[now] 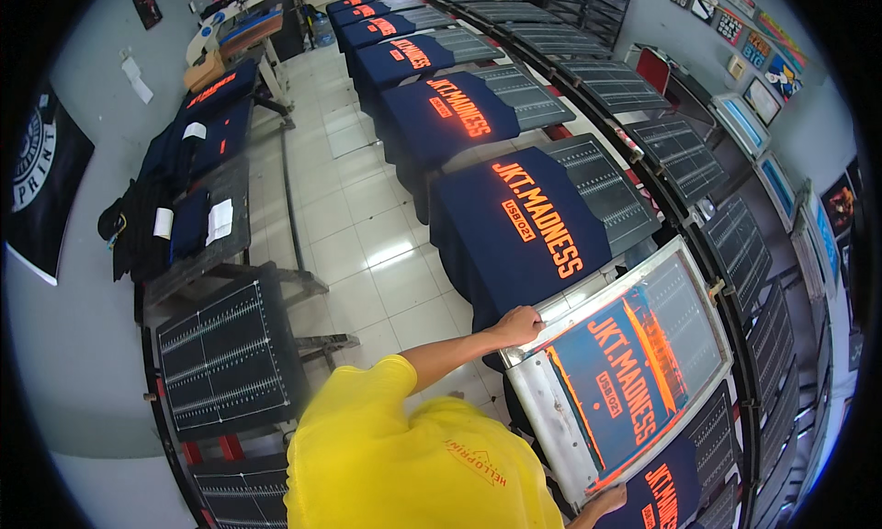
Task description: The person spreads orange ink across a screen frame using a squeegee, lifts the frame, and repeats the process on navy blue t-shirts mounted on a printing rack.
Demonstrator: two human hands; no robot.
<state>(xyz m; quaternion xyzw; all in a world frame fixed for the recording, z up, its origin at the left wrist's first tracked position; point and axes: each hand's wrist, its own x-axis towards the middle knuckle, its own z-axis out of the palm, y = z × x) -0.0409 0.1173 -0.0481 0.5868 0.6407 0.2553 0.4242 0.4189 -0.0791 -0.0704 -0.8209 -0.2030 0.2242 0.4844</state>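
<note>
A screen printing frame [614, 371] with a metal rim and blue mesh lies tilted over a printing board at the right. Orange ink is smeared across its mesh, with a bright orange band along one side of the lettering stencil. My left hand [521, 326] is closed on the frame's far near-side corner. At the opposite corner on that same side, my right hand [604, 504] grips the rim, its fingers partly hidden. A navy shirt [524, 226] with orange lettering lies on the board just beyond the frame, and another printed navy shirt [675, 483] lies on this side.
More printed navy shirts [450, 111] lie on a row of boards running away. Grey gridded boards [680, 152] line the rail [634, 166]. At left stand a gridded board [225, 354] and a bench [220, 175] with folded dark garments. Tiled floor [354, 226] lies between.
</note>
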